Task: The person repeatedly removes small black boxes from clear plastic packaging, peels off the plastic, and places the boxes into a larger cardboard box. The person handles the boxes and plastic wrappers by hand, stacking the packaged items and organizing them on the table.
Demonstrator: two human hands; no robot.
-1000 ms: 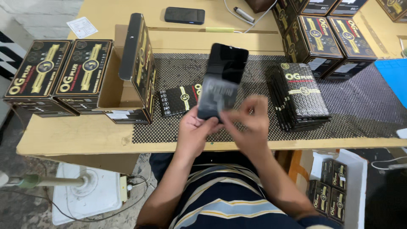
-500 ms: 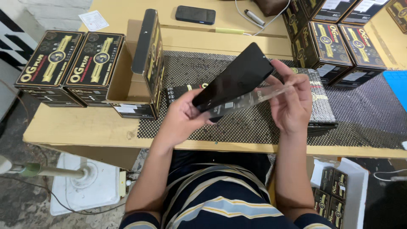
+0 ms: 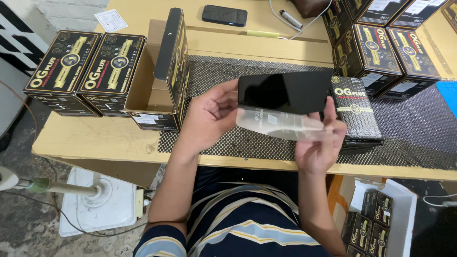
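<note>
My left hand (image 3: 212, 116) holds the left end of a flat black glass panel (image 3: 283, 92), which lies level above a black patterned mat (image 3: 419, 138). My right hand (image 3: 321, 143) grips a clear plastic sleeve (image 3: 281, 125) just under the panel's near edge; panel and sleeve overlap. A stack of slim black-and-gold packets (image 3: 356, 114) lies on the mat behind my right hand.
An open cardboard carton (image 3: 159, 76) stands left of my hands, with two closed black-and-gold boxes (image 3: 85, 71) beside it. More such boxes (image 3: 381, 43) are stacked at the back right. A phone (image 3: 224, 15) and a pen (image 3: 290, 19) lie farther back. A white bin (image 3: 395, 190) sits on the floor.
The panel has swung from upright, through a tilt, to level. My right hand has dropped lower with the clear sleeve, and my left hand has shifted to the panel's left end.
</note>
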